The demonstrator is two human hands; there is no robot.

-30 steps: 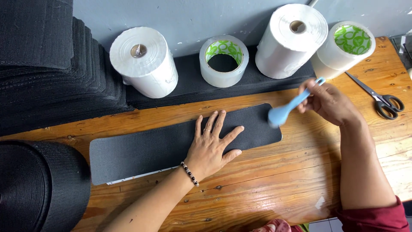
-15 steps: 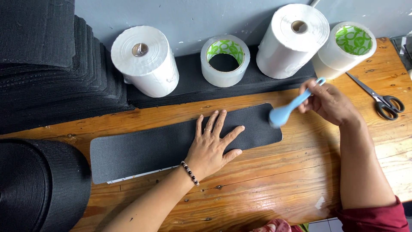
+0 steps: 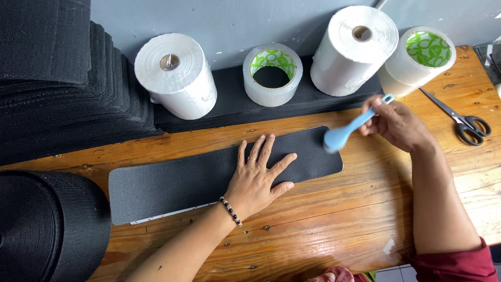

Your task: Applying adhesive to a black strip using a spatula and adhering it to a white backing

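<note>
A long black rough strip [image 3: 177, 183] with rounded corners lies flat on the wooden table [image 3: 323, 230]. My left hand [image 3: 259, 177] presses on its middle, fingers spread, a bead bracelet at the wrist. My right hand [image 3: 396, 122] grips the handle of a light blue spoon-shaped tool [image 3: 347, 130], whose rounded head rests on the strip's right end.
Two big white rolls [image 3: 175, 73] [image 3: 357, 49] and two tape rolls with green-patterned cores [image 3: 271, 73] [image 3: 420, 60] stand along the wall. Black-handled scissors [image 3: 462, 120] lie far right. Stacked black strips [image 3: 62, 89] fill the left; a big black roll [image 3: 47, 230] sits bottom left.
The blue tool's head has shifted slightly along the strip's right end with my right hand. My left hand stays pressed on the strip.
</note>
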